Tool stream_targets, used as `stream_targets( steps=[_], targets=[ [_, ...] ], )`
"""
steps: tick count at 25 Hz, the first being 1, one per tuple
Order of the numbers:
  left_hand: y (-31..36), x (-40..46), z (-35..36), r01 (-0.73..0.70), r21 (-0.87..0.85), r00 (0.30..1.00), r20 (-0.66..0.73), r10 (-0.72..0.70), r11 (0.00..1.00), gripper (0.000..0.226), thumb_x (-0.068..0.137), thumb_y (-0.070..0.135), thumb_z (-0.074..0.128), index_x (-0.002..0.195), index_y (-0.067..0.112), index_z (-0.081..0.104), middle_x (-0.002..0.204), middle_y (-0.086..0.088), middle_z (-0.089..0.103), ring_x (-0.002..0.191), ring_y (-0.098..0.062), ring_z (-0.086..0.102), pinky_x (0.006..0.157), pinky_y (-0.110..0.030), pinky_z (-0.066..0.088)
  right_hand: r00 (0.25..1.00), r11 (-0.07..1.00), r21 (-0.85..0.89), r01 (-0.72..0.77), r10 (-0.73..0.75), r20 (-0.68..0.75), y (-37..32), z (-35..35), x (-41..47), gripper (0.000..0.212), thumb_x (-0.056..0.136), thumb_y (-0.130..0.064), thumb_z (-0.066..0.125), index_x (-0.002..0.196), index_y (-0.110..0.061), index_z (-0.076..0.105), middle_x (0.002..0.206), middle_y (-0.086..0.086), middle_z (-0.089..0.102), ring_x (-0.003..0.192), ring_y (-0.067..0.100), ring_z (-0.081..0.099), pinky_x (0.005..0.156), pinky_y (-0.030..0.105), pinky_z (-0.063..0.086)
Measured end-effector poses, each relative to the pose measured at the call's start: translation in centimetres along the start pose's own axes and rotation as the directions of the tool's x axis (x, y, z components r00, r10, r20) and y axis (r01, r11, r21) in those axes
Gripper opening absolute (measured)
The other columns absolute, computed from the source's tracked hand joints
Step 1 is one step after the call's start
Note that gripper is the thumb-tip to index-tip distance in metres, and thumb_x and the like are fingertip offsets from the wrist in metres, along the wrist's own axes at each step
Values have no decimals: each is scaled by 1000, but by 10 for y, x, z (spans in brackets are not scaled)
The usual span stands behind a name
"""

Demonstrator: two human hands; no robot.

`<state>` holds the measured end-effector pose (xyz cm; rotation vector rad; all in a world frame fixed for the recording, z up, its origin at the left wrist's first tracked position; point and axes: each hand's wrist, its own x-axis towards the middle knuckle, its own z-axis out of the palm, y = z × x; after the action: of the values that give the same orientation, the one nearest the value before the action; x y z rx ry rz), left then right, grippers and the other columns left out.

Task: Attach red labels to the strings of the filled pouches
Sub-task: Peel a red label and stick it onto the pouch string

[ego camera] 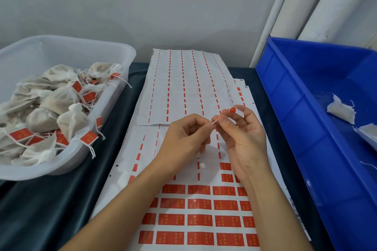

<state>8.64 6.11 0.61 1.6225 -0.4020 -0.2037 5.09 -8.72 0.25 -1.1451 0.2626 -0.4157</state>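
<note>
My left hand (187,140) and my right hand (242,136) meet above the sticker sheet (195,220), which carries rows of red labels. Between their fingertips runs a short white string (214,122), pinched by both. A peeled red label (234,110) sticks up from my right hand's fingertips. Under my left hand a bit of white pouch fabric (197,155) shows; most of that pouch is hidden. The clear tub (114,96) on the left holds several filled cloth pouches (69,122) with red labels on their strings.
A used backing sheet (183,87) with only red strips left lies behind the hands. At the right stands a blue bin (306,124) with white scraps (340,111) inside. A dark cloth (51,199) covers the table. White pipes rise at the back right.
</note>
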Motion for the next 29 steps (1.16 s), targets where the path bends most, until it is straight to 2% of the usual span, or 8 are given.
stream_targets(
  steps=[6,10,14,16,18,21,25,29],
  targets=[
    [-2,2,0,28,56,1000,0,-28,998,11,103,22,65,95,25,72,72,7,72,60,-7,66,60,-15,54,997,1000,-9,29,-29,-69,-3,0,0,49,69,-20,87,115,-24,69,106,3,77,101,28,76,83,40,63],
    [-3,2,-1,50,65,999,-14,-49,997,13,103,23,65,93,25,73,71,6,72,61,-7,66,62,-17,56,989,993,-121,18,-35,-146,1,-1,3,32,84,-17,84,111,-28,70,107,-2,78,95,22,78,78,37,64],
    [-4,5,-3,105,-6,993,-49,-105,994,12,103,25,64,95,21,73,70,4,72,60,-10,66,66,-25,63,952,990,-139,31,-72,-298,-2,-7,6,16,93,-34,76,107,-30,71,101,-8,79,89,17,78,66,28,63],
    [-5,6,-4,129,-36,989,-66,-131,991,13,103,25,64,95,20,73,69,3,71,60,-10,66,72,-31,65,943,979,-204,15,-81,-323,-6,-6,4,18,93,-51,69,102,-35,72,99,-10,79,84,14,78,58,21,58],
    [-5,7,-4,141,-50,987,-73,-144,989,13,103,26,64,95,20,73,70,3,71,60,-10,66,75,-35,66,952,974,-228,-13,-58,-300,-8,-5,1,26,88,-61,68,97,-37,74,97,-8,79,74,10,75,55,19,54],
    [-6,7,-4,139,-55,987,-75,-143,989,14,104,27,64,96,19,73,70,2,71,59,-9,65,78,-41,66,981,982,-177,-66,31,-189,-11,-3,-5,31,84,-56,73,98,-28,77,93,0,79,57,8,63,52,19,48],
    [-7,6,-5,107,-55,991,-76,-111,993,14,104,25,64,96,18,73,71,1,71,62,-10,65,78,-40,65,995,934,-343,-102,88,-56,-6,7,-13,16,93,-44,70,93,-30,78,88,-1,78,53,7,58,51,20,49],
    [-7,6,-5,82,-37,994,-66,-84,996,13,103,23,64,96,18,74,72,2,70,63,-10,66,75,-36,64,997,896,-438,-72,64,-32,-4,11,-15,13,96,-38,68,96,-27,76,84,-5,77,51,5,58,50,21,48]
  ],
)
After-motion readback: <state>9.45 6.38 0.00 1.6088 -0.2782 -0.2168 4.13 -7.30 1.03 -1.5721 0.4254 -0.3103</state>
